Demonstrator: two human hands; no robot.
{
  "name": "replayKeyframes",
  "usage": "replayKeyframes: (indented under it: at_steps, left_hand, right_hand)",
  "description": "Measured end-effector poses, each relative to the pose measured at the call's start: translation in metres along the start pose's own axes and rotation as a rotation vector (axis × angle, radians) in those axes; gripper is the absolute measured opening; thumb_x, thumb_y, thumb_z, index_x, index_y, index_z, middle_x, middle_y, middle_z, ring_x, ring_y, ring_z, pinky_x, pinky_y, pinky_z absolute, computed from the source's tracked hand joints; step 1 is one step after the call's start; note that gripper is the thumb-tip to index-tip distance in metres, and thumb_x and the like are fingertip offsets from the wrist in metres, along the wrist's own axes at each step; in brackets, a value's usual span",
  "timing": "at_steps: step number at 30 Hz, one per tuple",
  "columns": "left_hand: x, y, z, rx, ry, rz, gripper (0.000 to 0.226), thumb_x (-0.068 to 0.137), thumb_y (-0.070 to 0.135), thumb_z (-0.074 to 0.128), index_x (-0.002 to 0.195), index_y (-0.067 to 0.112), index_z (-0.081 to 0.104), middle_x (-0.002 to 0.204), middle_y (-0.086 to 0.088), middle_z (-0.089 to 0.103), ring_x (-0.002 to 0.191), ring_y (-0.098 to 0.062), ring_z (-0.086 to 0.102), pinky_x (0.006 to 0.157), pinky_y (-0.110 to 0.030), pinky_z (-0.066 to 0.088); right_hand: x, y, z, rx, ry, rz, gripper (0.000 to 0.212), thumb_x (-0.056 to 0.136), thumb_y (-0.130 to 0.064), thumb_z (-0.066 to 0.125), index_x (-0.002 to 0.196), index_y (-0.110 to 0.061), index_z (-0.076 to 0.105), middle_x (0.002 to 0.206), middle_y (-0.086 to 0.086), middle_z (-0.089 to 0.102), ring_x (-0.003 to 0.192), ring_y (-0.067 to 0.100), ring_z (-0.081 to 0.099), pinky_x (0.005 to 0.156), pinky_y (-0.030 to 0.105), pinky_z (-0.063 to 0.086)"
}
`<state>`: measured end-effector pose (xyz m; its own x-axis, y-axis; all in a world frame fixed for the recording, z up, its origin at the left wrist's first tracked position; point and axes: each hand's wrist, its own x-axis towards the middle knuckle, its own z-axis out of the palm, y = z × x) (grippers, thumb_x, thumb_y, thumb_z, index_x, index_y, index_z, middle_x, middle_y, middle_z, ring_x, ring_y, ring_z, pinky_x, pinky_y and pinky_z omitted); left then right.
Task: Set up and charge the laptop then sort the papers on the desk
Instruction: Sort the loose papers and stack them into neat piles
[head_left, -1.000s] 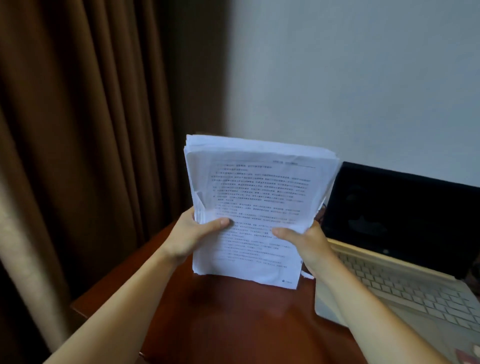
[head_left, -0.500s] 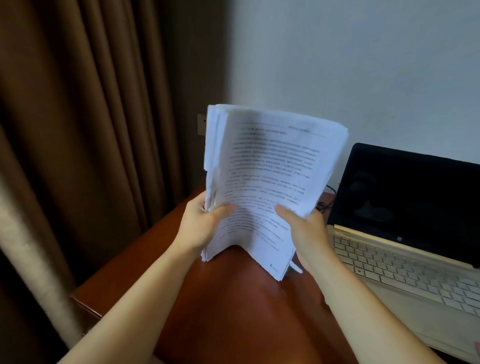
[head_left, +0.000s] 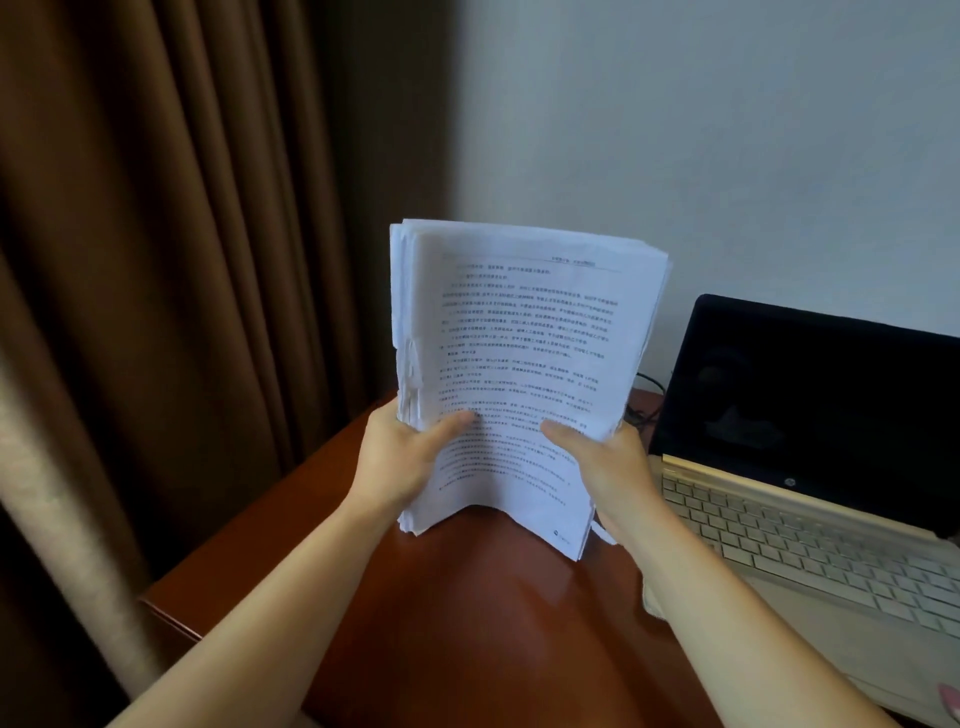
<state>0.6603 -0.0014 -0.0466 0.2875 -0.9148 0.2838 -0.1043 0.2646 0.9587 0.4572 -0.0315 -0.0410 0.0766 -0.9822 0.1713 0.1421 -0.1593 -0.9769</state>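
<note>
Left hand (head_left: 400, 462) and right hand (head_left: 608, 467) each grip the lower part of the stack of papers (head_left: 519, 338), thumbs pressed on the front sheet, fingers hidden behind it. The stack stands upright with its bottom edge arched; whether its corners touch the table (head_left: 467, 623) or hang just above it I cannot tell. Sheets at the left edge sit uneven, so a loosened grip could let some slide out and fan across the wood, and a hard tap might crumple the bowed bottom. The papers rise between the two hands, mostly above them. Just to the right sits the open laptop (head_left: 805, 389), screen dark, a cable (head_left: 644, 384) behind it.
</note>
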Motion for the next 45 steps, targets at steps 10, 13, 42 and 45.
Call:
replayKeyframes:
  at_steps: [10,13,42,45]
  left_hand:
    - [-0.009,-0.011,0.002,0.010,0.047,-0.024,0.032,0.080,0.030,0.085,0.110,0.026,0.076,0.102,0.017,0.077,0.097,-0.003,0.073,0.093,-0.037,0.058]
    - [-0.004,-0.006,-0.001,0.043,0.037,-0.074,0.039,0.075,0.034,0.089,0.111,0.027,0.074,0.102,0.015,0.077,0.094,-0.006,0.074,0.090,-0.039,0.060]
    - [0.043,0.107,-0.064,0.267,-0.457,0.096,0.035,0.078,0.026,0.084,0.105,0.006,0.076,0.104,-0.009,0.078,0.095,-0.029,0.076,0.084,-0.044,0.062]
    - [0.033,0.081,-0.070,0.141,-0.420,0.023,0.033,0.081,0.018,0.080,0.107,-0.002,0.073,0.104,-0.015,0.077,0.094,-0.035,0.075,0.080,-0.046,0.063]
  right_hand:
    - [-0.010,0.001,-0.002,-0.030,-0.023,0.058,0.028,0.087,-0.006,0.073,0.111,-0.018,0.071,0.108,-0.004,0.075,0.102,0.017,0.071,0.090,0.039,0.056]
    - [-0.005,-0.006,-0.003,-0.119,0.003,0.042,0.024,0.085,-0.011,0.076,0.106,-0.023,0.073,0.104,-0.007,0.076,0.099,0.015,0.072,0.093,0.043,0.056]
    - [0.028,-0.190,-0.012,-1.341,-0.472,-0.140,0.022,0.079,-0.033,0.080,0.086,-0.015,0.069,0.086,0.003,0.075,0.081,0.022,0.071,0.075,0.039,0.056]
    - [0.034,-0.185,-0.045,-1.267,-0.477,-0.008,0.019,0.077,-0.034,0.083,0.084,-0.019,0.073,0.084,-0.003,0.076,0.079,0.015,0.073,0.073,0.036,0.056]
